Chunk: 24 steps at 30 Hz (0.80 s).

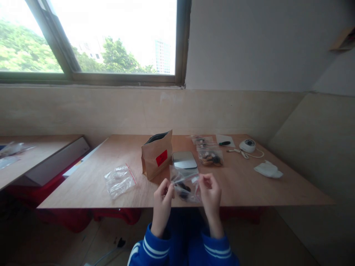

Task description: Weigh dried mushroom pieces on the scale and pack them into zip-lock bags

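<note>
My left hand [163,199] and my right hand [210,192] both pinch the top edge of a small clear zip bag [185,186] with dark pieces inside, held just above the near edge of the wooden table [249,184]. Blue sleeves with white stripes cover both wrists. Behind the bag lies a small silver scale [184,160]. A brown paper pouch with a red label [156,157] stands open to the left of the scale.
A pile of empty clear zip bags [119,180] lies at the left. Filled bags [210,157] sit behind the scale. Farther right are a green-handled tool [224,143], a white round device with a cord [247,146] and a crumpled white tissue [268,170].
</note>
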Each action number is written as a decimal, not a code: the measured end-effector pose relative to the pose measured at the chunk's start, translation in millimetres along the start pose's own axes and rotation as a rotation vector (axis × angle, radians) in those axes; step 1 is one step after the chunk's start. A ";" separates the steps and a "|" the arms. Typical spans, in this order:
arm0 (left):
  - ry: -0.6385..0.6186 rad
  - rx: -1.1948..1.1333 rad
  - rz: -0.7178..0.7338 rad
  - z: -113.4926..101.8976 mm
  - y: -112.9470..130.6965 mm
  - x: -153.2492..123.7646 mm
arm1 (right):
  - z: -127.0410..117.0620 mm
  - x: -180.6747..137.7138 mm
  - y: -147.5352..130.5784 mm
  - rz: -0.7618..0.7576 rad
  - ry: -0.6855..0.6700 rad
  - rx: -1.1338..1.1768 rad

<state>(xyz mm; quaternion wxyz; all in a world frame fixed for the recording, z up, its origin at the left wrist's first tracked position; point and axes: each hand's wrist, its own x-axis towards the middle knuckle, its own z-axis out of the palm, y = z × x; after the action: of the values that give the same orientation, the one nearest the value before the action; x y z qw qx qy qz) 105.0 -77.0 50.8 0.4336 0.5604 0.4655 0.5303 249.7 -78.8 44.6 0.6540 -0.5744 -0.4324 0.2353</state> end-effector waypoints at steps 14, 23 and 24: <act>-0.115 -0.505 -0.309 6.7 -33.4 14.3 | 2.0 -0.1 -17.0 0.239 -0.016 0.369; 0.212 -0.457 -0.314 13.3 -41.4 15.7 | 3.0 -8.1 -24.5 -0.039 -0.176 0.148; 0.233 -0.436 -0.309 11.8 -44.6 16.8 | 3.6 -9.4 -26.2 -0.036 -0.242 0.157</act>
<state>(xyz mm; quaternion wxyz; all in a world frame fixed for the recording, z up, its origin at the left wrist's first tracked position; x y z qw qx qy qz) 114.1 -51.9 9.6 0.5631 0.3114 0.4671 0.6064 236.9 -90.5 66.7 0.6440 -0.4810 -0.4988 0.3243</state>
